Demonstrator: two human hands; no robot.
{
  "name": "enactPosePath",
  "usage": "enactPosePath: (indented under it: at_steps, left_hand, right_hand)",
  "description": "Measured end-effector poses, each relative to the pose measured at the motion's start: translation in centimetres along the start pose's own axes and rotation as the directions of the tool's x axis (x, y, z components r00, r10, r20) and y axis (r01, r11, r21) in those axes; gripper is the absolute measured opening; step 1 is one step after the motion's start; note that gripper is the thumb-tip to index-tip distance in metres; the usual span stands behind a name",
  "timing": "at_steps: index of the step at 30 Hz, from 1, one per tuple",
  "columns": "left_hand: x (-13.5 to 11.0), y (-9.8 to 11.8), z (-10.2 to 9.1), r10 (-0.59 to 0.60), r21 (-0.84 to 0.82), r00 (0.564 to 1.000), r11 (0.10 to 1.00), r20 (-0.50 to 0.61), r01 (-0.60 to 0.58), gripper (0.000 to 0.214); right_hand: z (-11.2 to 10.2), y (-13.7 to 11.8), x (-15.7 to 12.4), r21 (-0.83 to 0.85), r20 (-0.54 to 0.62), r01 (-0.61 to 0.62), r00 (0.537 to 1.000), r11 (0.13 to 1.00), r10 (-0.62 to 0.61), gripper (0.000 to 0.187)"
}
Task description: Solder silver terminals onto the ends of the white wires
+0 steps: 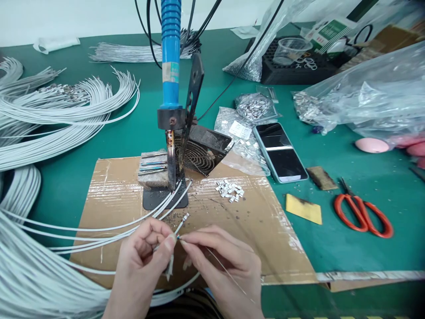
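Observation:
My left hand (144, 254) is closed in a pinch on the end of a thin white cable (177, 229) that has a small metal terminal at its tip. My right hand (226, 261) is closed in a pinch right beside it, fingertips meeting the left thumb, with a thin solder wire (229, 274) running back over the hand. Both hands hover over a taped cardboard sheet (265, 239). Just beyond them stands a blue-handled soldering iron (170, 66) clamped tip-down in a black stand (159, 199). A small pile of metal terminals (229, 190) lies on the cardboard.
Bundles of white cables (49, 115) fill the left side. A small fan (199, 153) sits behind the iron. A phone (280, 152), bags of terminals (254, 106), a yellow sponge (303, 208) and red scissors (363, 215) lie on the green mat to the right.

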State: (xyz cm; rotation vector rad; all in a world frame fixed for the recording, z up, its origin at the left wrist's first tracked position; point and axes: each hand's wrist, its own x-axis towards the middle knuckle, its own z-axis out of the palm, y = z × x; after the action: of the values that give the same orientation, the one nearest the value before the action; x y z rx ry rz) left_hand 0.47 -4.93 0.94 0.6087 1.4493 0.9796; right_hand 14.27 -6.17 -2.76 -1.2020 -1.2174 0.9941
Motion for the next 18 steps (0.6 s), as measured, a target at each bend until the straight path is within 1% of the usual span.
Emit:
enactPosePath:
  at_steps: [4,8,10,11,13,16,17,18]
  left_hand:
    - [0.1,-0.4,-0.2,-0.003,-0.001,1.0,1.0,0.0,0.003,0.038]
    - [0.4,-0.9,-0.6,-0.001,-0.019,0.998,1.0,0.055,0.002,0.038]
    - [0.4,-0.9,-0.6,0.004,-0.007,0.999,1.0,0.04,-0.004,0.036]
    - [0.3,-0.8,-0.6,0.01,0.003,1.0,1.0,0.012,-0.01,0.035]
    - [0.2,-0.4,-0.4,0.023,0.03,0.998,0.999,-0.053,-0.021,0.032]
    - [-0.1,0.1,-0.1,0.049,0.084,0.996,0.996,-0.074,-0.043,0.029]
    - [-0.2,0.2,0.1,0.064,0.111,0.995,0.992,-0.072,-0.056,0.027]
    - [-0.3,0.2,0.2,0.085,0.137,0.994,0.988,-0.068,-0.075,0.025]
  right_hand:
    - [0.1,0.1,0.0,-0.063,-0.039,0.122,0.991,0.991,-0.125,0.023]
    - [0.1,0.2,-0.2,-0.153,-0.041,0.277,0.957,0.949,-0.286,0.032]
    - [-0.1,0.3,-0.3,-0.187,-0.05,0.306,0.946,0.934,-0.32,0.034]
    - [-0.3,0.3,-0.3,-0.196,-0.063,0.295,0.948,0.935,-0.312,0.034]
    - [-0.5,0.4,-0.3,-0.193,-0.116,0.215,0.964,0.957,-0.24,0.029]
    - [-0.9,0.4,-0.1,-0.113,-0.226,0.026,0.973,0.993,-0.051,0.018]
    - [-0.9,0.3,0.1,-0.064,-0.243,-0.038,0.97,0.997,0.022,0.013]
    - [-1.0,0.3,0.2,-0.01,-0.234,-0.091,0.968,0.996,0.086,0.01]
